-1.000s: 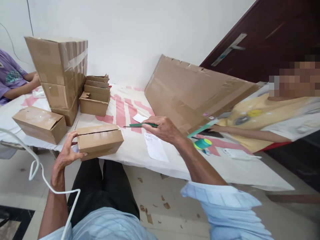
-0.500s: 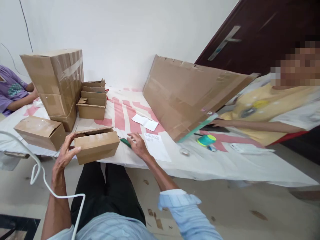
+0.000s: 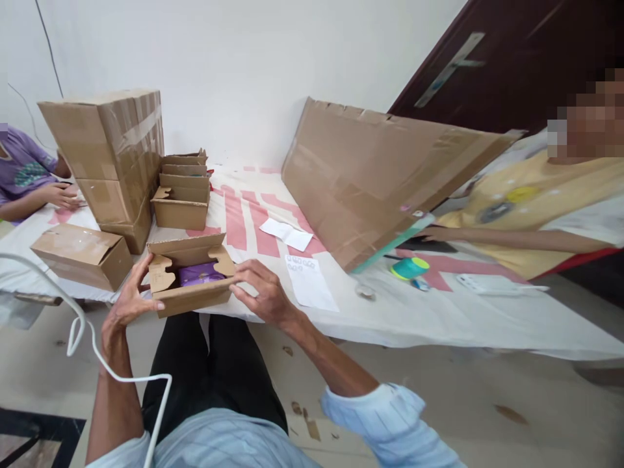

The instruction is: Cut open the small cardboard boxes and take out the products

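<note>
A small cardboard box (image 3: 195, 302) sits at the table's front edge with its top open and its lid flap standing up at the back. Inside lies a purple item (image 3: 201, 273), between the folded end flaps. My left hand (image 3: 129, 300) grips the box's left end, thumb on the front wall and fingers behind the corner. At the right end, my right hand (image 3: 263, 290) holds the box's edge with its thumb and fingers.
Stacked large cartons (image 3: 131, 143), a closed box (image 3: 80, 255) and open boxes (image 3: 180, 211) stand left. Papers (image 3: 309, 283), a leaning cardboard sheet (image 3: 380, 175) and a teal tape roll (image 3: 409, 268) lie right. One person is at each side. A white cable (image 3: 97, 348) hangs near my left arm.
The box's lid has been raised, so the purple item inside shows. My right hand has moved left onto the box's right end. The green object near it no longer shows.
</note>
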`<state>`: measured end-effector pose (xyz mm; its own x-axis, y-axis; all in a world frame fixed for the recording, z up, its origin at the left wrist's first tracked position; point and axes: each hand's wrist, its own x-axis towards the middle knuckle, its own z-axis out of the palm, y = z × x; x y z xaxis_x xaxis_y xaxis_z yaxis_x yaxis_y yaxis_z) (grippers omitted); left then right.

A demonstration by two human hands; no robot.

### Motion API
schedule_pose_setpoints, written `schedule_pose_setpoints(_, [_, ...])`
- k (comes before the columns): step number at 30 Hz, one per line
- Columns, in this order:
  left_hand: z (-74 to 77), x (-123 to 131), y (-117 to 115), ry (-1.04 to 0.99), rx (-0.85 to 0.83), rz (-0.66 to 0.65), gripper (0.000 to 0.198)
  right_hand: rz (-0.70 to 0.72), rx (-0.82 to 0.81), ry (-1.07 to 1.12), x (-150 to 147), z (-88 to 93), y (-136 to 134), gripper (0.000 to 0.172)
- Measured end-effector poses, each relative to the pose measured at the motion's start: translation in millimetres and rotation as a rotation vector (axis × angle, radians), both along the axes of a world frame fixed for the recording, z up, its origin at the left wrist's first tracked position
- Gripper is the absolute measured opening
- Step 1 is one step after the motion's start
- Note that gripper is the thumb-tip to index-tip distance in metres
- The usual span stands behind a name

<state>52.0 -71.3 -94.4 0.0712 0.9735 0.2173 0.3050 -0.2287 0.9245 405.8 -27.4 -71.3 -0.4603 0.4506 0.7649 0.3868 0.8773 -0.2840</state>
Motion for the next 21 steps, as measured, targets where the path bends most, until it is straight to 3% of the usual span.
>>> schedule_pose_setpoints(4, [-3.5, -5, -3, -0.05, -0.018, -0.049, 0.122, 0.006, 0.118, -0.132, 7, -17.0, -21, 0.005])
schedule_pose_setpoints(9, [3.4, 4, -11, -0.151, -0.019, -0.03, 0.105, -0.023, 0.079, -0.212, 5, -27.1, -19, 0.012])
schedule_pose_setpoints(14, [13.9, 19, -13, 0.014, -0.084, 0.087, 0.128, -0.023, 0.026, -0.25, -14, -10.5, -1, 0.022])
schedule_pose_setpoints(18, [12.7, 21, -11, 0.043, -0.083, 0.108, 0.127, 0.069, -0.017, -0.41, -36, 3.8, 9, 0.025])
schedule_pose_setpoints(21, [7.9, 20, -10, 0.032, -0.07, 0.106, 0.125, 0.027, -0.009, -0.513, -42, 12.5, 10, 0.024])
